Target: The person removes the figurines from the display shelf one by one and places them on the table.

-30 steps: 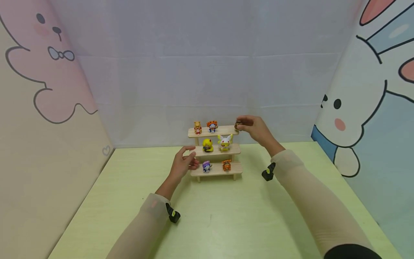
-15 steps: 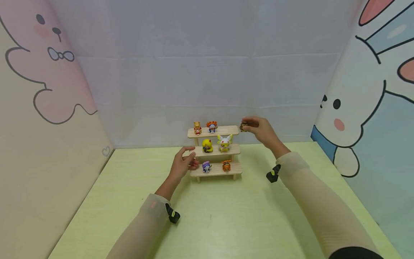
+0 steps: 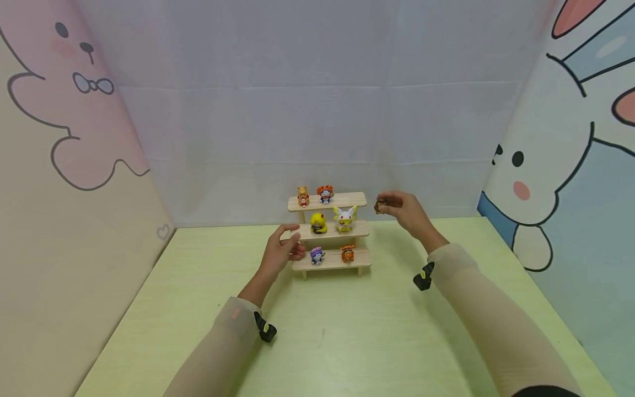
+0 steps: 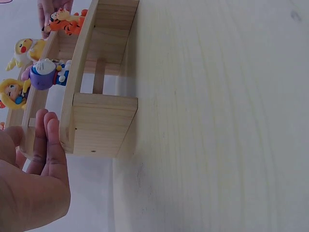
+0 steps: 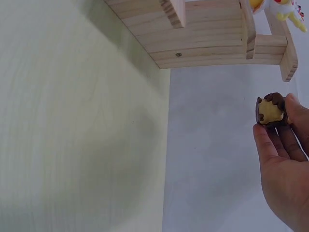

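A three-tier wooden display shelf (image 3: 331, 230) stands at the back of the table. My left hand (image 3: 278, 252) holds its left end; in the left wrist view the middle board's end lies between thumb and fingers (image 4: 53, 147). To the right of the top tier, my right hand (image 3: 409, 216) pinches a small brown-and-tan figurine (image 5: 270, 111) in the air. On the top tier are an orange-yellow figurine (image 3: 303, 196) and an orange-maned one (image 3: 325, 194). The middle tier bears a yellow-haired figurine (image 3: 318, 223) and a white-and-yellow eared one (image 3: 344, 218).
A purple-hatted figurine (image 3: 317, 255) and an orange tiger figurine (image 3: 348, 253) stand on the bottom tier. Behind the pale table (image 3: 327, 342) hangs a white backdrop (image 3: 307, 110). Cartoon-printed panels rise at left (image 3: 59, 248) and right (image 3: 585, 209).
My right hand has carried the brown figurine off the top tier's right end, rightward and slightly down. The left hand and the other figurines have stayed in place.
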{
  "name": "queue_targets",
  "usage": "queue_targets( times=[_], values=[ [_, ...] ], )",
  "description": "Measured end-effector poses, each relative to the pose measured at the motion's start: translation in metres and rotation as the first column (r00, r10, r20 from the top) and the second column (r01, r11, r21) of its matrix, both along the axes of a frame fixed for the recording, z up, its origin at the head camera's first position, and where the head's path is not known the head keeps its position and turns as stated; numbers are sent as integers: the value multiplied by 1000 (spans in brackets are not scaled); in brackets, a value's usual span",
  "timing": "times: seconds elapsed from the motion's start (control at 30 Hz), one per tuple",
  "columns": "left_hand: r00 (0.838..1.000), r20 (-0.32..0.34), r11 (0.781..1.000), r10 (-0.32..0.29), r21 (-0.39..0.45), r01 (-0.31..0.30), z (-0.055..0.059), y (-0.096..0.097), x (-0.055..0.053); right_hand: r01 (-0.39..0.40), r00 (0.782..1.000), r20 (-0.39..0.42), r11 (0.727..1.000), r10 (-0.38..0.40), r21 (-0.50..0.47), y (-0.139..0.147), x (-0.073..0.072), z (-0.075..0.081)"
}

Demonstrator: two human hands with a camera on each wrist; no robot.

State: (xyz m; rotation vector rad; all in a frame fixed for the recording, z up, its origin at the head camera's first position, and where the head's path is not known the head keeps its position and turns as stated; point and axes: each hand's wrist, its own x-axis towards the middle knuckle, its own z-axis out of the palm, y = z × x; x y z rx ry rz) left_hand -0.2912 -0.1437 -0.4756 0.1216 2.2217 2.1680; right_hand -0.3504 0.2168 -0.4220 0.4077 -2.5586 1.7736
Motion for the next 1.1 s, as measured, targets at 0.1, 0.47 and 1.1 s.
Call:
queue_targets(
  times=[0.1,0.47,1.1],
  values=[
    [1000,4,1000,3,-1,-3,-1,0,-1,3,1000,10,1000,-3,-17,2,1,-8],
    [1000,10,1000,10,3,-10,-1,0,0,4,999,49,1000,-3,-21,8,5,-31],
    [1000,18,1000,16,-13,-16,2,2,1,17,995,102,999,-13,-39,6,10,-67]
  ],
)
